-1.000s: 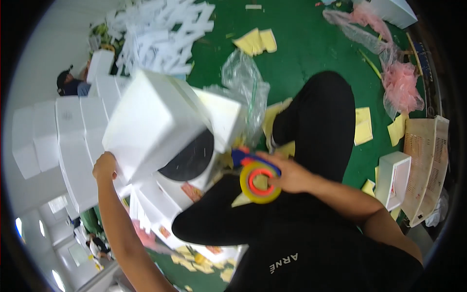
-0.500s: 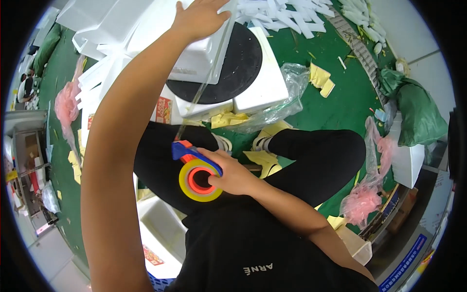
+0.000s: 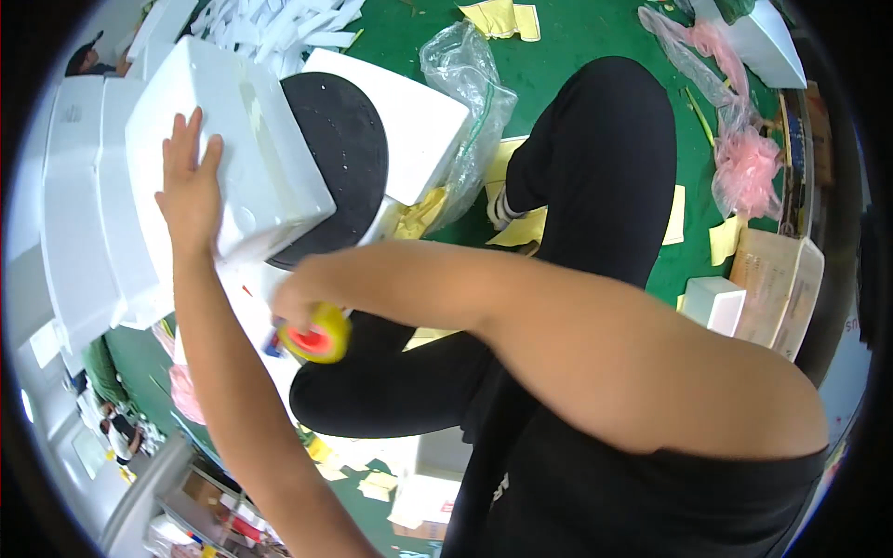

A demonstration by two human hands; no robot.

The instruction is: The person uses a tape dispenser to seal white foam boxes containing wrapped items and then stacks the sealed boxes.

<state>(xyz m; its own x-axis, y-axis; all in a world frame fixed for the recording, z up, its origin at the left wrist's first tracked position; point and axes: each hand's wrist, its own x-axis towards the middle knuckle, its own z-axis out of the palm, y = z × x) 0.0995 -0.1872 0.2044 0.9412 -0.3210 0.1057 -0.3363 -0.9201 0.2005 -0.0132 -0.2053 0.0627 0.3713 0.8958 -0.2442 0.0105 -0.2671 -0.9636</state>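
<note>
My left hand (image 3: pixel 191 195) lies with spread fingers against the side of a white foam box (image 3: pixel 256 149). A strip of clear tape runs over this box, which rests tilted on a round black disc (image 3: pixel 358 139). Close to my left knee, my right hand (image 3: pixel 302 284) is wrapped round a tape dispenser (image 3: pixel 337 327) with a yellow roll, red hub and blue frame. Motion smears the dispenser and the right fingers. My right arm crosses in front of my body.
More white foam boxes (image 3: pixel 84 205) stand at the left. A white foam slab (image 3: pixel 409 121) lies beside the disc, with a clear plastic bag (image 3: pixel 470 84) beyond it. White foam strips (image 3: pixel 270 28) and yellow paper scraps (image 3: pixel 507 20) litter the green floor. At right are pink bags (image 3: pixel 744 172).
My view has turned left. My right hand has carried the tape dispenser leftward, beside the box. My left hand has shifted from the box's far edge to its side.
</note>
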